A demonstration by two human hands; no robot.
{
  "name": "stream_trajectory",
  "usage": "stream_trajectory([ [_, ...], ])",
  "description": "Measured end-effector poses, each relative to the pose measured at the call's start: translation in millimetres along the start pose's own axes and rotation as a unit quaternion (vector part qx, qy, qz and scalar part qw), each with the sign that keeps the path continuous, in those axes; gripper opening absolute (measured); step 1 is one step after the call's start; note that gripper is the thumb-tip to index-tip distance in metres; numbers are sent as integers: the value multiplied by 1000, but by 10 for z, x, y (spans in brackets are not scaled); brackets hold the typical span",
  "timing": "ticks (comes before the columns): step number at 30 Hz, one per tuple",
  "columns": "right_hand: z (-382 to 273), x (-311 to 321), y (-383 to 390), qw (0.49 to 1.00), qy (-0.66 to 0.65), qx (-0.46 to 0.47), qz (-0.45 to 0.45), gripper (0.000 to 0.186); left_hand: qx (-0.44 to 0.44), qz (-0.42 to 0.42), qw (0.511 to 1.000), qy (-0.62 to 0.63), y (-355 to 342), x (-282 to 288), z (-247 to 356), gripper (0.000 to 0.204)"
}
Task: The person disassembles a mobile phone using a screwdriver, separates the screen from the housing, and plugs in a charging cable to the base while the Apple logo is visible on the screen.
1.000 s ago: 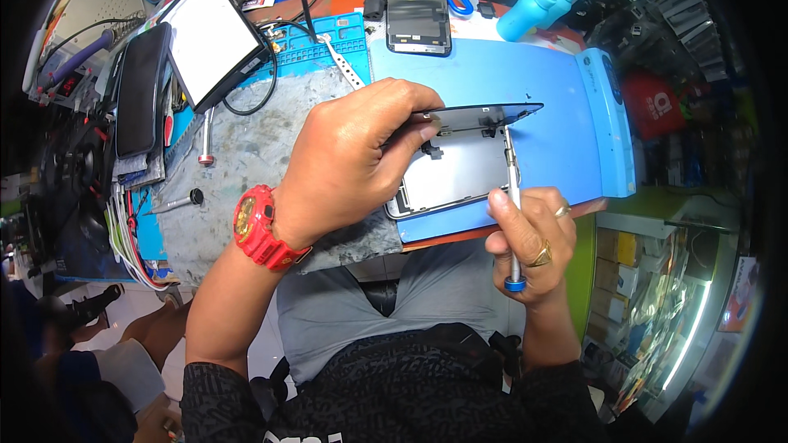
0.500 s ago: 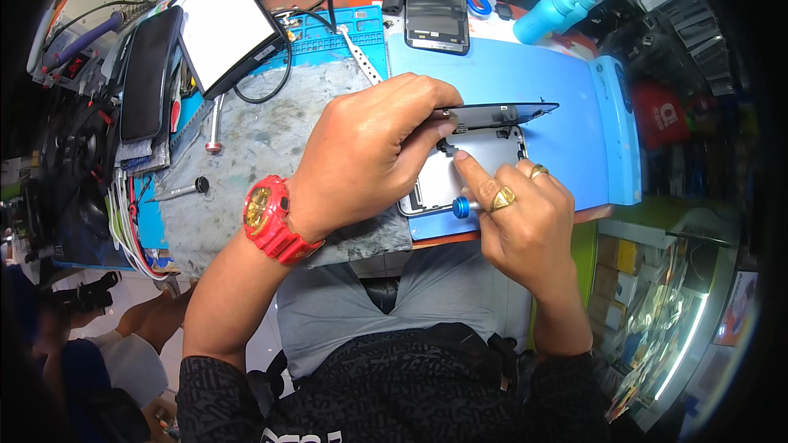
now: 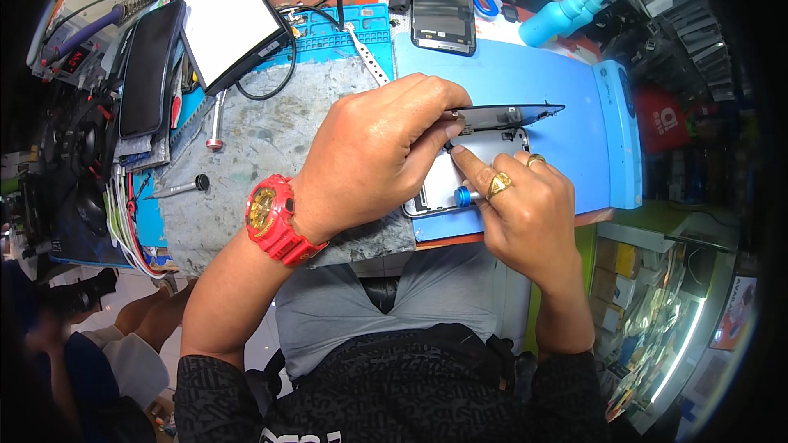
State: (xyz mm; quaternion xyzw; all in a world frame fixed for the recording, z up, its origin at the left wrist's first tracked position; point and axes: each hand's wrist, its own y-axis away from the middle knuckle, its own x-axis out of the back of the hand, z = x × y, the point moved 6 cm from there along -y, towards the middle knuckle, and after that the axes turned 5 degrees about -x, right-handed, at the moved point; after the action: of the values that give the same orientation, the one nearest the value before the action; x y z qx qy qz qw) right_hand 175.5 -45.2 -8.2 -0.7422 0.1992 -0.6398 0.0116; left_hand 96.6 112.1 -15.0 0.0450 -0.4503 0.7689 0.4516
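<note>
My left hand (image 3: 373, 143), with a red watch on the wrist, pinches the edge of a dark phone screen (image 3: 529, 113) between thumb and fingers. The screen is tipped up along the far side of an opened phone body (image 3: 441, 176) with a pale inside. My right hand (image 3: 529, 209) wears two gold rings and reaches over the near side. Its index fingertip touches down inside the body, near the screen's lower edge. A small screwdriver (image 3: 463, 196) sticks out from its curled fingers, blue cap toward the left; the rest is hidden by the hand.
The phone lies on a blue pad (image 3: 566, 148) beside a stained grey cloth (image 3: 222, 221). Farther off are another phone panel (image 3: 443, 8), a blue squeeze bottle (image 3: 554, 20) and a lit white panel (image 3: 230, 20). More screwdrivers (image 3: 176, 188) and a dark phone (image 3: 152, 70) lie left.
The right index fingertip has shifted slightly inside the phone body. The left hand keeps the screen tipped up as before. The whole view has moved a little.
</note>
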Motion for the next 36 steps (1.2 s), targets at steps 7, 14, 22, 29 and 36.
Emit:
stream_trajectory([
  [7, 64, -3, -51, 999, -34, -1, -25, 47, -4, 1, 1000, -2, -7, -3, -5, 21],
  [14, 95, 8, -99, 998, -54, 13, -36, 45, 2, -1, 1000, -4, -3, 12, -8, 21],
  [22, 97, 17, -87, 998, -55, 16, -29, 44, 7, 0, 1000, 2, 1, 8, -12, 21],
  [29, 83, 13, -107, 998, -57, 24, -25, 42, 0, 5, 1000, -2, 3, 4, -21, 21],
  [36, 88, 6, -94, 998, -53, 22, -25, 40, -3, 2, 1000, -13, 4, -6, -17, 21],
])
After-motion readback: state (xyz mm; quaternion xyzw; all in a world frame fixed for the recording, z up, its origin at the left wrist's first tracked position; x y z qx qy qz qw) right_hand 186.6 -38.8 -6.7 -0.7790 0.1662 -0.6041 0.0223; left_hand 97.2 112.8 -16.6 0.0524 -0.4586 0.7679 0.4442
